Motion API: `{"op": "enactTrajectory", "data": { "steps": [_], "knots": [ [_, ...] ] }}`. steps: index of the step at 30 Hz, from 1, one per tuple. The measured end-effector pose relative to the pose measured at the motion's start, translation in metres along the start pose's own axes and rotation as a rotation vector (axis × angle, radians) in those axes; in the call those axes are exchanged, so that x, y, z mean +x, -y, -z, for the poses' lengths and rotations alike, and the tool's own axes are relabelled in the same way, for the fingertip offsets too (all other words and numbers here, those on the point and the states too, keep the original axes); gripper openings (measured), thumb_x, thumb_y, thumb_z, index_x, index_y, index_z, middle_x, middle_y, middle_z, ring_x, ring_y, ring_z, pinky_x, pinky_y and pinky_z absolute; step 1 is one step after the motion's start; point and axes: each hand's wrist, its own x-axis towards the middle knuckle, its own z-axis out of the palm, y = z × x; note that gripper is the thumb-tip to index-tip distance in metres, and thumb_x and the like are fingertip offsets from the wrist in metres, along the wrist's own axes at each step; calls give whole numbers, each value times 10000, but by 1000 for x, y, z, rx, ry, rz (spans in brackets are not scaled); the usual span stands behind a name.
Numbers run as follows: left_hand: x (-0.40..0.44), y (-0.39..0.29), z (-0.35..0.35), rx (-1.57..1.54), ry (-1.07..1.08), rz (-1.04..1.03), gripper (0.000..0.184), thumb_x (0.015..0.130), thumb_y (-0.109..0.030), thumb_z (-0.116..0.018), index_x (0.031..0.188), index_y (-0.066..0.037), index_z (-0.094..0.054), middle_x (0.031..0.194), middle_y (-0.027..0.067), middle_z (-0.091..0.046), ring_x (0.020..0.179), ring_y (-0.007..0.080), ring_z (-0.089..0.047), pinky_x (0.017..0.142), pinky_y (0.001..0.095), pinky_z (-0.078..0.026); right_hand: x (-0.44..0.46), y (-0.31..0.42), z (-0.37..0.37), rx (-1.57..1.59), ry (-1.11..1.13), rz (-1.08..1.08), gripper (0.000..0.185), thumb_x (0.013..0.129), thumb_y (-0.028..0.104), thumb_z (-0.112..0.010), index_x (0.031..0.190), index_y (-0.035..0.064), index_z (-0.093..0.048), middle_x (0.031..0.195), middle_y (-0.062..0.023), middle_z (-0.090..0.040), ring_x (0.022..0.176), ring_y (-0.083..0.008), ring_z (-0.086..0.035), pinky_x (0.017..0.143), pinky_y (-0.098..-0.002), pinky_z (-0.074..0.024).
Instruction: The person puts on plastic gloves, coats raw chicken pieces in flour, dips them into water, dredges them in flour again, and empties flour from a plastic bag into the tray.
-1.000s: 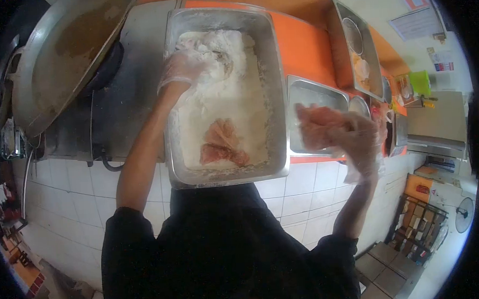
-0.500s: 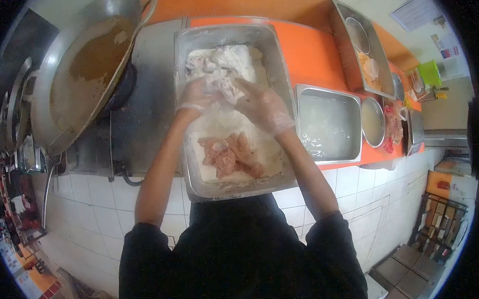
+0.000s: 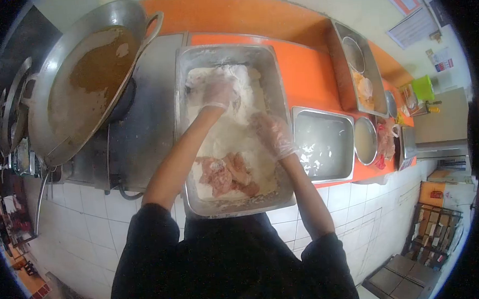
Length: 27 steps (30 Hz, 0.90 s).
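A deep metal tray [image 3: 284, 169] of white flour [image 3: 217, 134] stands in front of me. My left hand [image 3: 221, 92], in a clear plastic glove, is at the far end over flour-coated pieces [image 3: 236, 77]; motion blurs its fingers, and what lies under them is hidden. Gloved as well, my right hand [image 3: 273, 134] is low over the flour near the tray's right wall. Its fingers are loosely stretched toward the middle, with nothing visible in them. Raw chicken pieces [image 3: 227, 174] lie on the flour at the near end, apart from both hands.
On the left sits a large wok [image 3: 41, 131] of brownish oil beside a steel counter [image 3: 147, 111]. To the right, a metal pan of water [image 3: 324, 140] and a round bowl [image 3: 366, 141] rest on the orange counter [image 3: 310, 66]. Behind them is a long metal tray [image 3: 348, 70].
My hands have moved apart from the floury piece they held together. The left went toward the far pieces, the right down and right. The camera view has shifted slightly.
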Motion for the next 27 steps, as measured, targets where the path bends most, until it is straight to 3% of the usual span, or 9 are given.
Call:
{"op": "enactTrajectory", "data": {
  "steps": [2,5,7,11,14,17,19,22,27],
  "knots": [
    [15,3,-20,68,-128,-164,167,706,-146,-592,799,-29,-666,841,189,-653,796,345,-638,739,454,-502,-2,-4,3,-20,-29,63,295,782,202,-653,1064,118,-625,950,-135,-646,853,-313,-629,734,-381,-501],
    [37,6,-14,58,-105,-41,181,701,-182,-596,729,-16,-663,781,198,-645,760,349,-635,727,458,-499,-1,5,19,-87,-39,112,258,785,190,-650,1029,108,-636,984,-117,-638,873,-294,-624,736,-371,-498],
    [43,11,-6,63,-55,-67,211,716,-207,-590,751,-15,-670,793,210,-642,781,365,-629,738,448,-497,0,16,25,-124,-14,54,215,785,180,-646,971,74,-655,952,-101,-635,870,-285,-615,748,-358,-487],
    [29,8,33,-15,55,-138,256,748,-232,-559,797,-11,-679,836,238,-633,814,404,-611,743,439,-492,18,16,25,-215,12,106,323,769,213,-666,1070,104,-622,944,-111,-630,846,-306,-610,732,-374,-489],
    [9,2,38,-142,-23,-1,317,774,-288,-576,870,1,-662,862,230,-637,833,391,-611,728,438,-485,35,15,20,-228,-51,148,430,761,233,-675,1163,122,-574,928,-118,-627,817,-314,-610,713,-390,-490],
    [-8,17,11,-341,-97,-227,394,792,-340,-606,985,2,-623,877,194,-645,804,314,-620,723,412,-482,49,13,14,-243,-75,123,513,758,235,-674,1238,135,-523,940,-121,-614,819,-316,-607,697,-398,-493],
    [-10,20,0,-498,178,-126,433,799,-357,-619,1053,-6,-595,906,169,-647,811,269,-612,738,380,-482,54,6,5,-225,-107,144,535,761,218,-664,1266,148,-504,996,-122,-597,839,-314,-604,699,-396,-500],
    [-19,28,-20,-570,326,-174,440,811,-348,-627,1112,-31,-575,934,140,-648,797,228,-593,748,348,-481,51,-21,-22,-403,-154,275,513,777,224,-638,1266,168,-496,1135,-128,-544,867,-323,-595,719,-406,-508],
    [-42,40,-60,-646,257,-325,410,820,-365,-611,1106,-72,-596,973,143,-644,838,254,-606,764,369,-479,40,-54,-37,-379,82,-6,463,768,265,-635,1209,177,-526,1226,-138,-507,920,-341,-590,769,-430,-500]
  ]
}}
